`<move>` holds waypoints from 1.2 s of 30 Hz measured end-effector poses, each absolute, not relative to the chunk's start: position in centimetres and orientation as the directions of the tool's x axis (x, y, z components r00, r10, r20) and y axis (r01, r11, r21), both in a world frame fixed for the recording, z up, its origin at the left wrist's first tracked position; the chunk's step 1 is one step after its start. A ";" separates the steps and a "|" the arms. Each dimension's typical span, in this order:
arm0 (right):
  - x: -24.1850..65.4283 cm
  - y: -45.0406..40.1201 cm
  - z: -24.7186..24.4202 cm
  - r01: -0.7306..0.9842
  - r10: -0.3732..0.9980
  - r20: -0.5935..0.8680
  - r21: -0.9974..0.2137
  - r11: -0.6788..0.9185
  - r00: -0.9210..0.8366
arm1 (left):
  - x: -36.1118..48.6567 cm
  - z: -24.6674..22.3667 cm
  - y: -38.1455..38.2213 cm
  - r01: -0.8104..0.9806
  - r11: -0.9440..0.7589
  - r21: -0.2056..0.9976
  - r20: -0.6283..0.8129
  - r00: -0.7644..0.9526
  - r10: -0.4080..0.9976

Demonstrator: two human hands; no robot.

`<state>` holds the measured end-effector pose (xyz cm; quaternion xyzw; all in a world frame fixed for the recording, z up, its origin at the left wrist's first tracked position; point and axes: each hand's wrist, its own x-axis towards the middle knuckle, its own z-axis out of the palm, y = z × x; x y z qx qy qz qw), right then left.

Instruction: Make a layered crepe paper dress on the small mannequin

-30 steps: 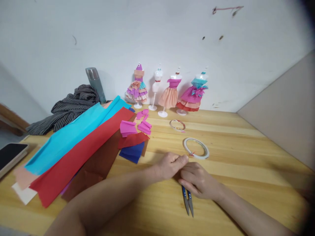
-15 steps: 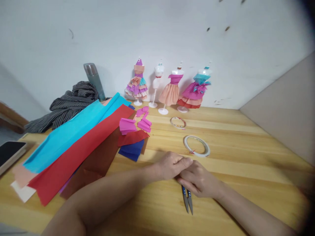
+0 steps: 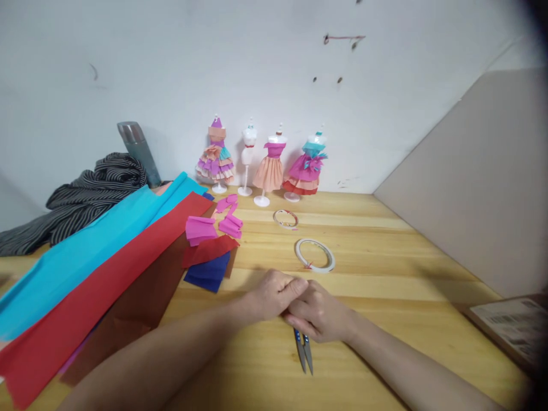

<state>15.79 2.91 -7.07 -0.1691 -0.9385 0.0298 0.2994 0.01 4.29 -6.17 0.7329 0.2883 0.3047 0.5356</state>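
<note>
My left hand [image 3: 274,294] and my right hand [image 3: 319,313] are clasped together above the wooden table, fingers closed, the left thumb lying over the right hand's fingers. The inside of the clasp is hidden. Just below my right hand, a pair of thread snips [image 3: 305,354] with blue handles lies on the table, blades toward me; its handle end is covered by the hand. Beyond the hands lie a white roll of double-sided tape [image 3: 327,254] and a smaller tape ring [image 3: 294,216]. To the left are cut pieces of pink [image 3: 201,229], red [image 3: 209,251] and dark blue crepe paper [image 3: 209,273].
Large blue [image 3: 94,228] and red crepe paper sheets [image 3: 111,268] spread across the left. Behind them are a striped cloth [image 3: 98,188] and a thermos [image 3: 139,149]. Several small dress forms, one with a peach skirt [image 3: 269,171], stand along the wall. A box [image 3: 509,325] sits at right.
The view has turned to the right, so the table's things sit further left and a box shows at the right edge. My hands stay clasped above the snips.
</note>
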 end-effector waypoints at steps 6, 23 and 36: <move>15.7 3.1 -7.1 0.306 0.344 0.532 -0.161 0.938 -0.774 | 0.0 -6.2 4.4 0.111 -0.210 0.971 0.095 0.630 0.771; 15.3 3.8 -7.7 0.298 0.356 0.502 -0.194 0.935 -0.788 | -0.2 -6.6 4.9 0.144 -0.148 0.978 0.027 0.623 0.782; 16.0 2.6 -7.6 0.289 0.377 0.487 -0.249 0.924 -0.788 | -0.1 -4.3 4.1 0.410 -0.630 0.660 0.123 0.768 0.629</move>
